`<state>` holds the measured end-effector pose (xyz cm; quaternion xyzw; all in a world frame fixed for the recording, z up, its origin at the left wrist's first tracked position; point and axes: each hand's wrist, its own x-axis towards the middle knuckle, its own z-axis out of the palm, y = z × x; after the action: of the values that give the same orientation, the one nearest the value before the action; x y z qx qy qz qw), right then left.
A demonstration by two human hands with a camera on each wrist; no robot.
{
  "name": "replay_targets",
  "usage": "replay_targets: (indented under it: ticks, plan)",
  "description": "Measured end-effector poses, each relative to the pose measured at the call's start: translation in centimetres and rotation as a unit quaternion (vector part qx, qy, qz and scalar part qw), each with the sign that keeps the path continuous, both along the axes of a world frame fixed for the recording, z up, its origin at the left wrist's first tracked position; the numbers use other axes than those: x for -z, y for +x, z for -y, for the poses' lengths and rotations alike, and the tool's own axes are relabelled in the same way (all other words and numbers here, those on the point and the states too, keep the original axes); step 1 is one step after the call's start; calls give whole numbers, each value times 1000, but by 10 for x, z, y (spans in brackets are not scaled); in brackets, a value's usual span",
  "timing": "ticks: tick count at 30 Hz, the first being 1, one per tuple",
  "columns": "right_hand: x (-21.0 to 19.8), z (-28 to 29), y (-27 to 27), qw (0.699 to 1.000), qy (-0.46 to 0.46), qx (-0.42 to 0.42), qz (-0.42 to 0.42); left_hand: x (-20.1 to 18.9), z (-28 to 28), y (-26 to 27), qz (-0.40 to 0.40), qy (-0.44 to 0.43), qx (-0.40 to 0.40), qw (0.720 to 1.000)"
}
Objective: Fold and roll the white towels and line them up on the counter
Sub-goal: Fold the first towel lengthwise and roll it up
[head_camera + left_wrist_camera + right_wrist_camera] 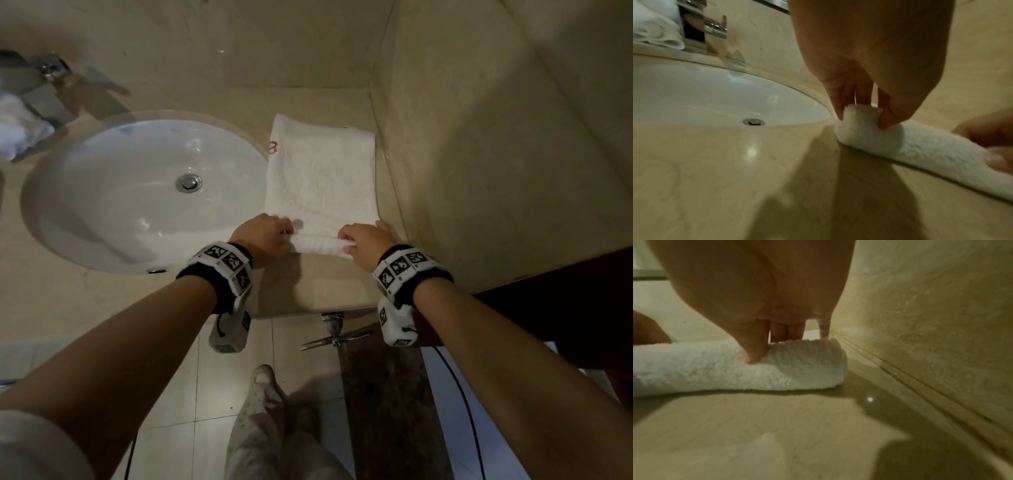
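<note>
A white towel [322, 174] lies folded into a long strip on the beige counter [318, 284], between the oval sink [144, 192] and the side wall [479, 164]. Its near end is rolled up into a short, thick roll, while the rest of the strip stretches flat toward the back wall. A small red mark shows on the towel's left edge, near the far end.

The left hand [265, 234] pinches the left end of the roll, thumb on the near side and fingers [835, 104] curled over the top. The right hand [364, 240] grips the right end the same way, its thumb pressed into the cloth and its fingers [779, 331] over the top, close to the wall.

Beyond the sink stands a metal tap [51, 73]. At the far left edge lies more white cloth [17, 130], probably another towel, though it is blurred.
</note>
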<state>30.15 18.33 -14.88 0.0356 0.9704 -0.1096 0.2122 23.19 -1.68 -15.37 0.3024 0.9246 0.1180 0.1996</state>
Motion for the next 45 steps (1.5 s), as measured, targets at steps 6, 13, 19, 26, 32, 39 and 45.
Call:
replay_targets:
  ticks: [6, 13, 19, 26, 32, 39, 45]
  plan:
    - [-5, -8, 8, 998, -11, 30, 48, -7, 3, -6, 107, 13, -14, 994]
    - [-2, -9, 3, 987, -97, 118, 58, 0, -1, -11, 139, 50, -67, 987]
    - [5, -7, -5, 994, -39, 100, 36, 0, -10, -10, -24, 8, 22, 999]
    - [7, -1, 2, 995, 20, 90, -39, 0, -16, 1, -93, -33, 104, 990]
    - [12, 1, 15, 992, 46, -29, -117, -4, -20, 5, -86, -102, 134, 982]
    - [5, 3, 4, 999, 36, -14, -16, -1, -19, 2, -39, -44, 91, 994]
    - [1, 9, 11, 990, 62, -47, -121, -6, -18, -6, 11, -88, 74, 993]
